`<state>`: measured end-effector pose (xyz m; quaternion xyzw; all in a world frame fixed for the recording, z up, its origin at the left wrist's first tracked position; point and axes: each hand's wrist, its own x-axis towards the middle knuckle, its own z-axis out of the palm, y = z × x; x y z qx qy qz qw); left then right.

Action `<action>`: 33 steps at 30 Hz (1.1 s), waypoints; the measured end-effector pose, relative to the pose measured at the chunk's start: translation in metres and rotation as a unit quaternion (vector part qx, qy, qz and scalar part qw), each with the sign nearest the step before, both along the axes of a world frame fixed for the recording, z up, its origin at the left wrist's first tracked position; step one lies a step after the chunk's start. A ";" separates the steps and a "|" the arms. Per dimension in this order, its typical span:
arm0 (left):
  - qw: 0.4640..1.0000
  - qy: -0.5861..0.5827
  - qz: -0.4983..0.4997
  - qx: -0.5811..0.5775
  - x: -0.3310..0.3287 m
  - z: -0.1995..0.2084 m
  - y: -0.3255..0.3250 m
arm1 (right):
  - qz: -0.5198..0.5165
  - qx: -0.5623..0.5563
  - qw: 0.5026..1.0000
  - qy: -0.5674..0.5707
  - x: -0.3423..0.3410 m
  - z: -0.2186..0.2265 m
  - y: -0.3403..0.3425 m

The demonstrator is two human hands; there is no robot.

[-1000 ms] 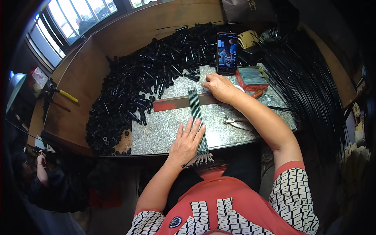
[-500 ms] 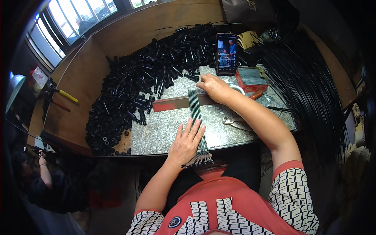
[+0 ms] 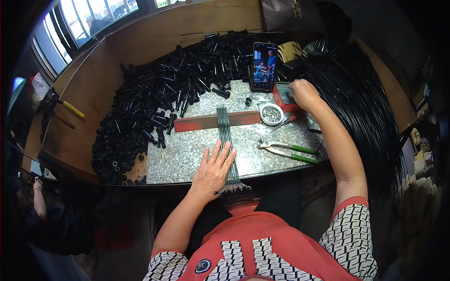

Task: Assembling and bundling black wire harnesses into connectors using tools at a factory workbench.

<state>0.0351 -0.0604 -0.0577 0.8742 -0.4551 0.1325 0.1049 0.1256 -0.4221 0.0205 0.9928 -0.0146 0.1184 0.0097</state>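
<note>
A row of thin dark rods (image 3: 223, 124) with black knobbed near ends lies across a flat red-brown bar (image 3: 194, 123) on the speckled board. My left hand (image 3: 213, 171) rests open on the rods, fingers stretched out and palm near the board's front edge. At the right, my right hand (image 3: 305, 95) is at a red box (image 3: 282, 100) filled with thin grey pins. Its fingers are curled down over the pins; whatever is between the fingertips is hidden. A small black piece (image 3: 248, 101) sits on the board beyond the bar.
A white bowl of small metal bits (image 3: 271, 114), a screwdriver (image 3: 290, 119) and green-handled pincers (image 3: 288, 151) lie right of the rods. A phone (image 3: 264, 68) stands behind. Black tubular parts (image 3: 140, 107) heap at left; long black rods (image 3: 356, 103) pile at right.
My right hand has moved right, from beyond the bar to the red box, uncovering the small black piece and the white bowl. My left hand stays on the rods. The view has shifted slightly.
</note>
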 end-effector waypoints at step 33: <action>0.830 0.326 -0.192 -0.410 -0.030 0.118 -0.001 | 0.298 0.224 0.912 -0.172 -0.119 0.046 0.098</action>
